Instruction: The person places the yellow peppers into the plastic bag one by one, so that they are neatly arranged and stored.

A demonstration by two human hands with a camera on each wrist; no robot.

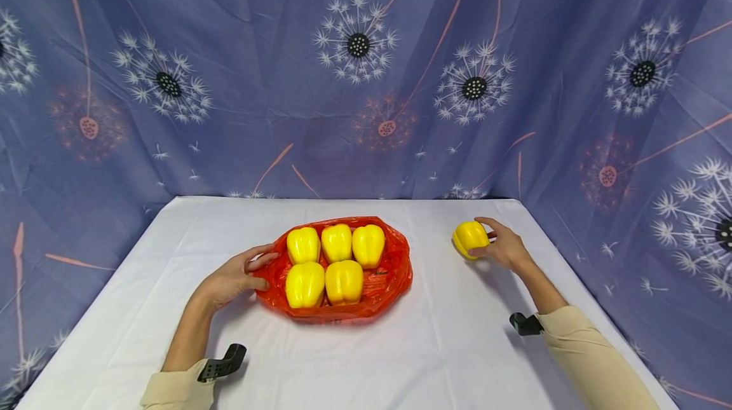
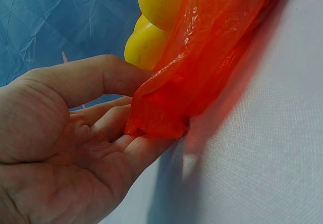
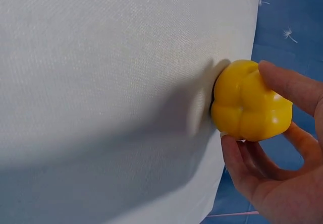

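Several yellow bell peppers (image 1: 305, 285) sit in two rows inside a red plastic bag (image 1: 394, 270), its mouth spread wide on the table. At the bag's left edge, my left hand (image 1: 229, 280) holds the rim; in the left wrist view the thumb lies on one side of the red film (image 2: 166, 108) and the fingers on the other. Off to the right, my right hand (image 1: 506, 246) grips a single yellow bell pepper (image 1: 470, 238) between thumb and fingers. From the right wrist, that pepper (image 3: 247, 103) shows its lobed end, close to or touching the tabletop.
A white cloth (image 1: 434, 359) covers the table. Blue curtains (image 1: 257, 79) with dandelion prints hang behind it and along both sides. A black wrist camera (image 1: 223, 364) is strapped to the left forearm, another black device (image 1: 526, 323) to the right.
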